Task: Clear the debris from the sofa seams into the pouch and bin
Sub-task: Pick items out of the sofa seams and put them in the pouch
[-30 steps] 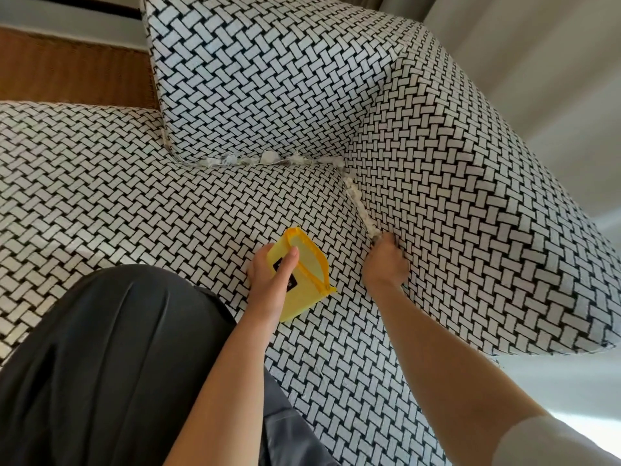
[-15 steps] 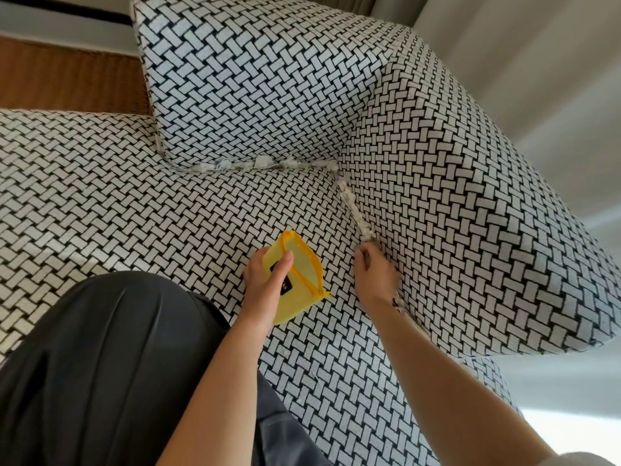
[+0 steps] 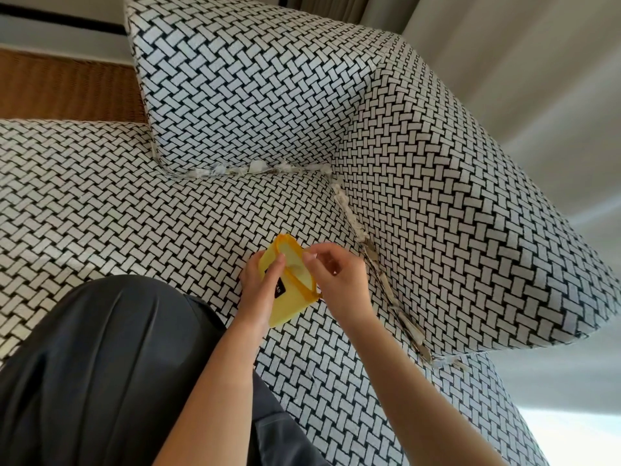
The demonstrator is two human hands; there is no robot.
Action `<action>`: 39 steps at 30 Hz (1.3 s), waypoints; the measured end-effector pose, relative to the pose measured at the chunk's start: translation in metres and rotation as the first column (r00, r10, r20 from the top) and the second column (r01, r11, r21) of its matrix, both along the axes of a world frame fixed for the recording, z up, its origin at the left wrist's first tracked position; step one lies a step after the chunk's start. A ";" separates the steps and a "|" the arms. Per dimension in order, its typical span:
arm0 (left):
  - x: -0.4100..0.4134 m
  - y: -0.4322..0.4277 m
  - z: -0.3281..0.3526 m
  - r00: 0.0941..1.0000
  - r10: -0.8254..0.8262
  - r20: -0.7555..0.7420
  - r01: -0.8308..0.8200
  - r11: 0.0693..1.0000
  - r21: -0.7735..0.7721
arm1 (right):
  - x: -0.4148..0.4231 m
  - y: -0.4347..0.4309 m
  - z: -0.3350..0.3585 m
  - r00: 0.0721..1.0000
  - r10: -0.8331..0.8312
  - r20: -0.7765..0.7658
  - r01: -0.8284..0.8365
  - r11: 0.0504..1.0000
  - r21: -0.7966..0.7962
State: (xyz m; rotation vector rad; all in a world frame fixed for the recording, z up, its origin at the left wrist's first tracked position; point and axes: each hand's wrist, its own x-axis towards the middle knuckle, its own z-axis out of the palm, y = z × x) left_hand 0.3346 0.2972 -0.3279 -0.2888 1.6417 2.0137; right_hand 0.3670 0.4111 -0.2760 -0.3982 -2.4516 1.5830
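The left hand (image 3: 260,280) grips the pouch (image 3: 292,306), the right hand (image 3: 336,277) curls at its mouth, hold unclear; a sagging opening could spill debris (image 3: 349,211) onto the seat (image 3: 151,203).

A yellow pouch (image 3: 291,309) held open beside littered sofa seams.
Orange-trimmed with a small black label, the pouch sits tilted in the left hand (image 3: 260,280), its mouth gaping just under the right hand (image 3: 336,280). White fluffy debris (image 3: 347,210) packs the side seam (image 3: 361,237) just beyond the right hand. Flatter scraps (image 3: 412,329) lie beside its wrist, and more white bits (image 3: 257,167) line the back seam (image 3: 295,169), well beyond both hands.
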 end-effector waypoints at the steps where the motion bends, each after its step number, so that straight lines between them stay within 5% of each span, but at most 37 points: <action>1: 0.001 0.000 0.000 1.000 0.000 -0.005 0.000 1.000 0.002 | -0.004 0.004 -0.004 0.999 -0.033 0.005 0.033 0.999 0.006; 6: -0.001 -0.001 -0.004 1.000 -0.016 -0.022 0.015 0.999 -0.037 | -0.032 0.055 -0.034 0.938 -0.285 0.196 0.226 0.933 0.279; 11: -0.001 0.000 -0.005 1.000 -0.007 -0.016 0.006 1.000 -0.018 | -0.051 0.084 -0.052 0.845 -0.386 0.371 0.063 0.759 0.648; 20: -0.001 -0.001 -0.006 0.999 -0.024 -0.022 0.024 1.000 0.001 | -0.081 0.094 -0.047 0.751 -0.470 0.463 -0.039 0.669 0.742; 26: -0.001 -0.002 -0.006 0.999 -0.028 -0.031 0.028 1.000 0.010 | -0.073 0.095 -0.053 0.782 -0.474 0.405 -0.050 0.599 0.799; 30: -0.002 -0.001 -0.008 0.999 -0.029 -0.023 0.029 1.000 -0.005 | -0.076 0.099 -0.054 0.753 -0.477 0.453 -0.071 0.625 0.777; 39: -0.002 -0.002 -0.008 0.999 -0.038 -0.024 0.037 0.999 -0.009 | -0.091 0.108 -0.048 0.651 -0.344 0.677 -0.004 0.890 0.456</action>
